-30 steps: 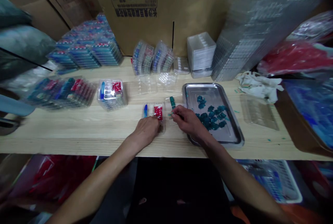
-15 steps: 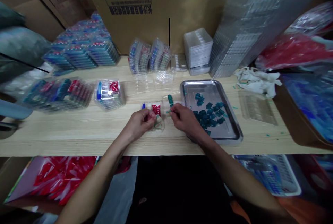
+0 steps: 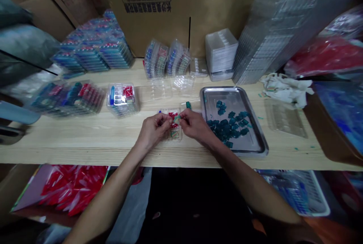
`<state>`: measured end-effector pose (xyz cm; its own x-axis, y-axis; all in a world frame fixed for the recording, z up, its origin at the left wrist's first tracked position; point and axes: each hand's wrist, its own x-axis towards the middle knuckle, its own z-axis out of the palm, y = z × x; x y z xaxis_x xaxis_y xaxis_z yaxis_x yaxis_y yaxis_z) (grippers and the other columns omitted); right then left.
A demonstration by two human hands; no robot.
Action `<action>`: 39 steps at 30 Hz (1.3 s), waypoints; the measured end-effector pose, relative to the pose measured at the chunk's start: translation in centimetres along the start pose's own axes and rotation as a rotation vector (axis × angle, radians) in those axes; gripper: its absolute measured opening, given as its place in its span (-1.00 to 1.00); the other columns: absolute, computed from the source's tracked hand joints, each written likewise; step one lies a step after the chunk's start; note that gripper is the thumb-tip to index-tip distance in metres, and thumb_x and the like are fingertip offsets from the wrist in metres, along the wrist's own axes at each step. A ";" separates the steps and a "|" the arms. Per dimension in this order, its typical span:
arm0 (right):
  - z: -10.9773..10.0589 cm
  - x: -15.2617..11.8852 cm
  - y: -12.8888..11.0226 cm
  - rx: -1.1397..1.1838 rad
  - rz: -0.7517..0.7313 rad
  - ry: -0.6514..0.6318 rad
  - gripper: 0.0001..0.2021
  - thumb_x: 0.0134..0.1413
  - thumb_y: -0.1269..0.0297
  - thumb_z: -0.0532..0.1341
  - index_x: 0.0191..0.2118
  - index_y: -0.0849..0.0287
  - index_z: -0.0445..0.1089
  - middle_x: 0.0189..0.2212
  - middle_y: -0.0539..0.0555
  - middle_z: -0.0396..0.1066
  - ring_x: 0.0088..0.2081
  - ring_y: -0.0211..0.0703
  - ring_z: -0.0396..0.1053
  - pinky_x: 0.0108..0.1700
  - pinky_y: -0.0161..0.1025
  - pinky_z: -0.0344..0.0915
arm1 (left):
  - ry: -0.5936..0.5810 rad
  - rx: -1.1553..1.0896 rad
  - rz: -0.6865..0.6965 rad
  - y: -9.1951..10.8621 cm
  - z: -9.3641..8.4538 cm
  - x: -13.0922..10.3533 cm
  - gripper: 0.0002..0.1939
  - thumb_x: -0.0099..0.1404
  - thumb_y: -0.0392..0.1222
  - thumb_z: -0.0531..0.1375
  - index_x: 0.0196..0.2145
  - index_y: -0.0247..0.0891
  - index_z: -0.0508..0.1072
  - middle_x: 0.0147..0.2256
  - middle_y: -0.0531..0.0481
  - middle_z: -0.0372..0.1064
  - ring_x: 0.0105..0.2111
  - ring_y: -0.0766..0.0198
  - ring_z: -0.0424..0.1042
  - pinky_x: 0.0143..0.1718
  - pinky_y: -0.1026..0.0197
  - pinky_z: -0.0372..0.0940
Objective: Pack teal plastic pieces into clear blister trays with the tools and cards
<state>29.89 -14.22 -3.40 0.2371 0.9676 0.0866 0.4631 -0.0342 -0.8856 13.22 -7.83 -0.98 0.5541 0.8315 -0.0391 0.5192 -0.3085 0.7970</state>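
Observation:
A clear plastic tray (image 3: 176, 138) lies on the table before me, with a red packet (image 3: 172, 115) and a blue piece in its upper part. Small green and orange strips (image 3: 174, 134) rest in its lower compartment. My left hand (image 3: 154, 128) is over the tray's left side, thumb and fingertips pinched; whatever they hold is too small to make out. From the right, my right hand (image 3: 196, 125) pinches a small pale-green strip (image 3: 177, 118) above the red packet. Just beyond its knuckles, a dark green piece (image 3: 188, 105) sits in another clear tray, partly hidden.
A metal tray (image 3: 262, 144) with dark teal pieces (image 3: 227, 128) lies at right. Filled packs (image 3: 121, 100) stand at left and back. Stacked empty clear trays (image 3: 221, 53) rise behind. A white cloth (image 3: 286, 89) and an open carton (image 3: 326, 134) are far right.
My right hand has moved left from the neighbouring clear tray, and its fingertips now nearly meet those of my left hand over the red packet. The view has shifted slightly.

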 end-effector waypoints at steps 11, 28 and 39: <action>-1.7 -0.8 1.5 -0.009 -0.030 0.001 -0.97 0.06 0.37 0.13 -0.34 0.11 0.28 -0.56 -0.07 0.33 -0.48 -0.22 0.30 -0.38 -0.29 0.15 | -0.270 0.921 0.123 2.6 1.5 -0.7 -0.78 0.34 -0.19 0.07 -0.23 -0.25 0.51 -0.23 -0.16 0.51 -0.22 0.09 0.50 -0.31 0.20 0.27; -2.8 -1.3 1.3 0.071 -0.012 -0.067 -0.97 0.06 0.32 0.14 -0.35 0.14 0.30 -0.57 -0.06 0.32 -0.50 -0.25 0.25 -0.39 -0.31 0.12 | -0.410 0.962 0.008 2.4 1.7 -0.1 -0.71 0.29 -0.19 0.08 -0.38 -0.32 0.59 -0.38 -0.27 0.54 -0.34 0.02 0.53 -0.37 0.15 0.25; -2.2 -1.3 2.0 0.106 0.006 -0.027 -0.96 0.03 0.33 0.15 -0.35 0.14 0.31 -0.55 -0.08 0.32 -0.49 -0.28 0.26 -0.39 -0.34 0.13 | -0.121 -0.473 -0.184 -1.6 -1.1 0.5 -0.71 0.00 -0.05 0.42 -0.47 -0.34 0.53 -0.52 0.00 0.47 -0.51 0.34 0.38 -0.40 0.29 0.24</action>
<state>32.33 -16.12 -4.29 0.2155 0.9740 0.0700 0.3687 -0.0148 -0.9294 11.99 -6.40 -1.64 0.5674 0.7840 -0.2516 0.2798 0.1037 0.9544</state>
